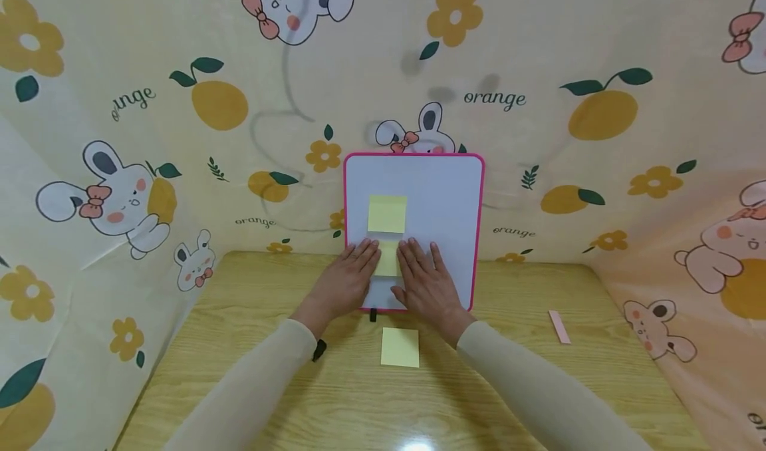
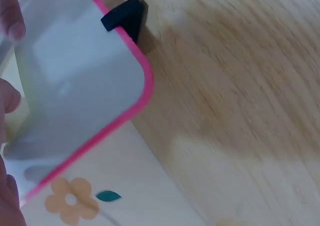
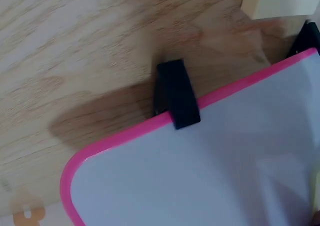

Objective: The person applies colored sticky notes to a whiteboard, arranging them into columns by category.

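Note:
A whiteboard [image 1: 443, 205] with a pink rim stands at the back of the table, its lower edge held by black clips [image 3: 179, 93]. On it are two yellow sticky notes, an upper note [image 1: 386, 214] and a lower note [image 1: 387, 259] straight below. My left hand [image 1: 347, 281] lies with straight fingers at the lower note's left edge. At the right edge of that note, my right hand [image 1: 432, 285] rests with its fingers straight against the board. In the left wrist view only fingertips [image 2: 15, 29] show at the left border.
A pad of yellow sticky notes [image 1: 400, 348] lies on the wooden table [image 1: 359, 404] in front of the board. Off to the right is a small pink strip [image 1: 559, 327]. A patterned cloth [image 1: 371, 72] rises behind and at both sides.

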A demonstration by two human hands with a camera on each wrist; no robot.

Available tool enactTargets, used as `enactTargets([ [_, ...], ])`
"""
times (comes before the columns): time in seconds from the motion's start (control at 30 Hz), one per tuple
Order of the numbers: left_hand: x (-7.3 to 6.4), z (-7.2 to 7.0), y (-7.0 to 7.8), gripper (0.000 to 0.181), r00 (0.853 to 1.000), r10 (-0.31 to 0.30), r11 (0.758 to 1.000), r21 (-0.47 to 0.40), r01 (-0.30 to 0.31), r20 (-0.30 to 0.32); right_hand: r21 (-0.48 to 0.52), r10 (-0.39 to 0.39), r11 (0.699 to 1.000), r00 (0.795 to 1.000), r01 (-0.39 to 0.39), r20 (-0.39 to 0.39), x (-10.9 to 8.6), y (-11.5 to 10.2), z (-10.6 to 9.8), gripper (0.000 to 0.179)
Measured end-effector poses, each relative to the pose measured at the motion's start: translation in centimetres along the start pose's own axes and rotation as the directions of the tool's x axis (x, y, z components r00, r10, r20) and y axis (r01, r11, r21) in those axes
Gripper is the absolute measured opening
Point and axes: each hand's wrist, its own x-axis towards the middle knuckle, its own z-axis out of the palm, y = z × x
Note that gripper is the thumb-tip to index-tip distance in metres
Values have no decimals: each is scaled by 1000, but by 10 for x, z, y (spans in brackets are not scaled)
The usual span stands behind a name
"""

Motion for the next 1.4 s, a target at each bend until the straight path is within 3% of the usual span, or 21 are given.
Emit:
enactTargets([
  [0.17, 13, 3, 7, 68, 999, 44, 995, 84, -46, 18, -32, 1, 999, 1000, 0, 19, 1, -1, 0, 82],
  [0.23, 13, 4, 5, 73, 998, 46, 996, 80, -49, 41, -45, -2, 999, 1000, 3, 22, 1, -1, 0, 83],
  [0.47, -6, 8, -18, 80, 994, -36, 995, 95, 26, 102, -80, -15, 997, 1000, 16, 20, 3, 0, 0, 83],
  [0.6, -9, 10, -24, 77, 997, 4, 999, 43, -7, 73, -84, -29, 996, 1000, 29, -7, 7, -2, -2, 83],
  [0.83, -8, 11, -21, 75, 998, 2, 998, 67, -6, 68, -65, -135, 989, 990, 131, -51, 23, -7, -6, 82],
  [1.17, -4, 0, -11, 71, 996, -12, 998, 63, 7, 84, 8, 42, 999, 999, -42, -29, -3, 7, 6, 80],
  [1.4, 6, -2, -3, 68, 999, 18, 998, 66, -21, 44, -15, -25, 1000, 997, 24, -70, -7, -2, 13, 77],
])
